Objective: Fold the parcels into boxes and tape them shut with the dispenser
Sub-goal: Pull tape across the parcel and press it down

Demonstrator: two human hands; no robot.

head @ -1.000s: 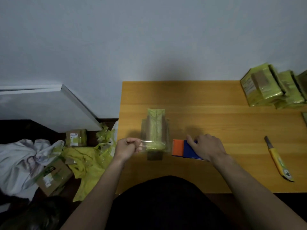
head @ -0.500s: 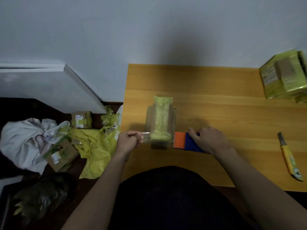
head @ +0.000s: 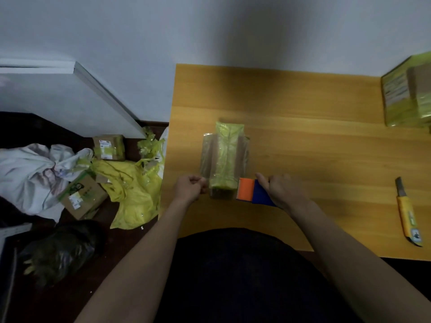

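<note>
A small brown box (head: pixel 225 157) with a yellow-green strip down its top stands on the wooden table (head: pixel 303 141), wrapped in clear tape. My left hand (head: pixel 190 188) is at the box's near left corner and pinches the free end of the clear tape. My right hand (head: pixel 279 191) grips the orange and blue tape dispenser (head: pixel 250 191), which sits against the box's near right corner. More green-wrapped parcels (head: pixel 408 94) are stacked at the table's far right.
A yellow utility knife (head: pixel 408 215) lies near the table's right front edge. On the floor to the left lie cardboard boxes (head: pixel 108 146), yellow plastic wrapping (head: pixel 130 190), a white bag (head: pixel 28 173) and a black bag (head: pixel 58 250). A white panel (head: pixel 58 94) leans against the wall.
The view has shifted left and down, so the table sits further right. Both hands stay at the box's near end with the tape and dispenser, hardly moved.
</note>
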